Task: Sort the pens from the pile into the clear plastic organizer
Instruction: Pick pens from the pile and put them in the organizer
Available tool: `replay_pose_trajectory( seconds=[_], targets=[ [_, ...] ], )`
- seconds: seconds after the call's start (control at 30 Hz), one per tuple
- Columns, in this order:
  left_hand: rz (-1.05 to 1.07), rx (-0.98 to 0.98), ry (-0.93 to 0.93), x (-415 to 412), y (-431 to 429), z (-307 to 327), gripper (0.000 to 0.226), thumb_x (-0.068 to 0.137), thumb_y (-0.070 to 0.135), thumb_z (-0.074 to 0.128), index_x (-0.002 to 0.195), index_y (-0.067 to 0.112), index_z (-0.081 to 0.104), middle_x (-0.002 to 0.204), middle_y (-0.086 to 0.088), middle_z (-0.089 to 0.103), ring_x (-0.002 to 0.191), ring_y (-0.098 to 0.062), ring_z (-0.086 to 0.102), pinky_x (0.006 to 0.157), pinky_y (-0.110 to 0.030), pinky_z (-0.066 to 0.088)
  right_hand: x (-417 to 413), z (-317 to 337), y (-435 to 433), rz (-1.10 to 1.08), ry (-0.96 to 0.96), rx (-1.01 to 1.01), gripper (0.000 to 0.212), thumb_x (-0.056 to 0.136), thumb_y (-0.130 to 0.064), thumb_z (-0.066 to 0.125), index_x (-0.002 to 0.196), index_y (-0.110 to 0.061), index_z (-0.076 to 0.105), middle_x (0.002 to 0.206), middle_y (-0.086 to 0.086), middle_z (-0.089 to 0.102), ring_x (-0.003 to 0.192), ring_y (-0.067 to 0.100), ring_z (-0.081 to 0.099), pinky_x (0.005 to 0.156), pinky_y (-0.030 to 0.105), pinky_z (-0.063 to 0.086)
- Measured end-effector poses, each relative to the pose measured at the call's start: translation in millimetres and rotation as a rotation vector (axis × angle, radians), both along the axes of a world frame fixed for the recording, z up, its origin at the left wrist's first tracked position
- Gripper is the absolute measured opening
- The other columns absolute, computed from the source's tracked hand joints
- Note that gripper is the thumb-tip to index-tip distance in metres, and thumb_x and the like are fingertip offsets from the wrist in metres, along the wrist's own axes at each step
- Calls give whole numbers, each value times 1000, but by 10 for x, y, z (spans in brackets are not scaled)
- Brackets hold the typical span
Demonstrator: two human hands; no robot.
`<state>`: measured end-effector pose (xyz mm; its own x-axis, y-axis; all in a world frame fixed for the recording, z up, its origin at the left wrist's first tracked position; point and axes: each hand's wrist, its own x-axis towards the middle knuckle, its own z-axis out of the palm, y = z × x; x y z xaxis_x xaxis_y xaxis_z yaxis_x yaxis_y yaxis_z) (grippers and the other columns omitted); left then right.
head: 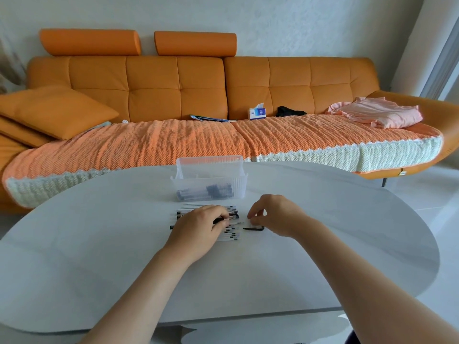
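**Orange sofa behind a white bench**

Across the upper half of the frame, a long orange sofa point(198, 80) against a pale wall point(273, 21), with two roll headrests point(89, 42) on its back at upper left. At far left, stacked orange cushions point(54, 110). Over the seat, a ribbed orange throw point(173, 142), its white knitted edge hanging down the front. On the throw near the backrest, from centre to right: blue-edged papers point(208, 117) lying flat, a small white-and-blue tissue box point(257, 113) upright with a tissue poking out, a crumpled black cloth point(290, 111), and a loosely folded pink garment point(377, 112). In the lower half, a rounded white bench point(99, 244). At right, glossy white floor point(422, 189).
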<state>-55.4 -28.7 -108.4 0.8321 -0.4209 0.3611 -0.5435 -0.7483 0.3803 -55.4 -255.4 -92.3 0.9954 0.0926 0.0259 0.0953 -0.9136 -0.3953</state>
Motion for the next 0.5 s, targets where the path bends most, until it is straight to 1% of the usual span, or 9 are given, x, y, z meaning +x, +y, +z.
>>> replay_pose_trajectory(
  seconds=[0.1,0.17,0.23,0.3,0.33,0.4,0.47,0.5],
  targets=[
    [6,3,0,2,16,10,13,94,38,55,103,34,64,101,21,64,93,-1,56,70,-22,38,28,-5,-23,12,33,51,15,90,-29,67,102,-37,73,99,-14,62,80,5,57,69,23,49],
    [9,2,-2,4,22,15,13,94,38,56,103,34,64,101,21,64,92,-1,55,68,-21,37,31,-1,-36,-3,18,105,18,92,-27,65,106,-36,71,100,-14,62,78,5,58,67,20,47],
    [5,-9,9,10,29,8,12,94,37,56,103,34,64,100,21,64,92,-1,55,68,-21,37,30,0,-35,-39,-18,122,21,96,-26,59,111,-34,70,104,-13,61,82,8,59,73,23,49],
    [0,-27,28,17,37,2,11,94,36,57,102,34,64,101,21,64,93,-1,55,71,-21,38,26,-4,-31,-64,-28,76,23,97,-27,55,114,-32,70,108,-12,61,92,12,60,81,30,52],
    [-2,-33,34,19,39,2,12,94,35,57,103,33,64,101,21,64,93,-1,54,72,-20,38,24,-8,-27,-68,-14,54,22,96,-28,56,113,-31,71,107,-12,61,93,14,60,82,32,52],
    [-5,-37,35,18,46,4,13,94,33,57,104,32,64,102,20,63,91,0,52,72,-18,36,23,-18,-24,-59,13,30,20,95,-30,59,109,-30,72,101,-12,60,90,14,61,75,31,53],
    [-7,-30,34,15,54,7,13,94,33,57,105,32,65,102,20,63,89,0,49,70,-14,34,24,-28,-17,-57,12,15,17,94,-30,61,105,-31,74,98,-13,58,86,13,60,64,25,47],
    [-10,-29,33,11,59,8,13,94,33,57,105,31,65,102,20,62,89,1,49,70,-12,33,22,-29,-10,-63,5,13,16,93,-29,62,104,-31,74,98,-13,58,85,13,60,62,23,46]
  ],
)
